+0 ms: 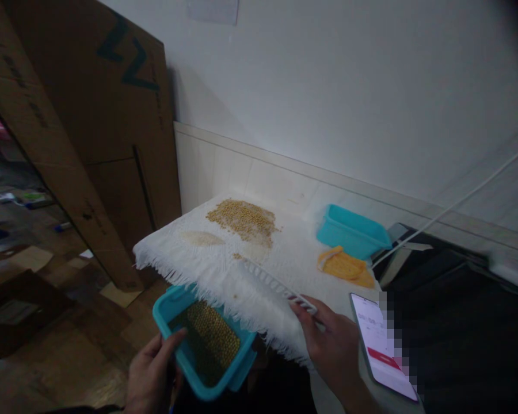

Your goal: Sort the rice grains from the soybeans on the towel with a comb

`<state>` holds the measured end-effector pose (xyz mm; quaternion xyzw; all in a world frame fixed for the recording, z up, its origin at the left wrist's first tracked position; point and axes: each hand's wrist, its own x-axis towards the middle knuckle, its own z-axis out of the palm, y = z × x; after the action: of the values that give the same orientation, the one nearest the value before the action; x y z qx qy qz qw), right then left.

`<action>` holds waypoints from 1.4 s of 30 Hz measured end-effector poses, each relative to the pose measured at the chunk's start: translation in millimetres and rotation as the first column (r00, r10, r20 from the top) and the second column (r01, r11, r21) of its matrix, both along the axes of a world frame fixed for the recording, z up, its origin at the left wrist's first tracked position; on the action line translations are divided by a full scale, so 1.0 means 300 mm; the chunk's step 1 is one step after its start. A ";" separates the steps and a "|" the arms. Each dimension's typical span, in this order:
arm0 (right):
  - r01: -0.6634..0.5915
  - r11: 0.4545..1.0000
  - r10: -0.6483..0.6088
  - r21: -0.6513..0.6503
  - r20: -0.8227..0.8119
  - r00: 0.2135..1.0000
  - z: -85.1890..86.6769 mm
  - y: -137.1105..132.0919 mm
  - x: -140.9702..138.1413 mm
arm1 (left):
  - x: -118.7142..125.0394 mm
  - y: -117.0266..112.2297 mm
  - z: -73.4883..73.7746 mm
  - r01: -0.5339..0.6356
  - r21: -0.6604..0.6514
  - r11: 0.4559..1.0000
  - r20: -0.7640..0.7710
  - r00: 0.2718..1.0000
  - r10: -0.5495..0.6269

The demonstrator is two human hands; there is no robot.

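Left fingers (171, 343) grip a tub (207, 393) partly covered by cloth fringe (228, 306).

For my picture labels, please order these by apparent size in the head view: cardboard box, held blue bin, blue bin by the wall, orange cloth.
1. Cardboard box
2. Held blue bin; it looks nearer the camera, so real size is unsure
3. Blue bin by the wall
4. Orange cloth

One head-worn view looks forward and down over the white cloth (231, 282), nearby, toward the wall (336, 103) behind it.
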<state>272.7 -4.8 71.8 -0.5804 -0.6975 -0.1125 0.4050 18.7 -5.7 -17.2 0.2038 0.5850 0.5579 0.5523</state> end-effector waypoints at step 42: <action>-0.133 0.987 0.128 -0.096 -0.055 0.990 -0.002 0.059 -0.013 | -0.003 0.006 0.021 -0.004 -0.008 1.000 0.013 1.000 0.004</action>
<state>268.6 13.0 71.3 -0.5555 -0.7287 -0.0370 0.3988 17.8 -4.0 -11.0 0.1967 0.5842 0.5580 0.5556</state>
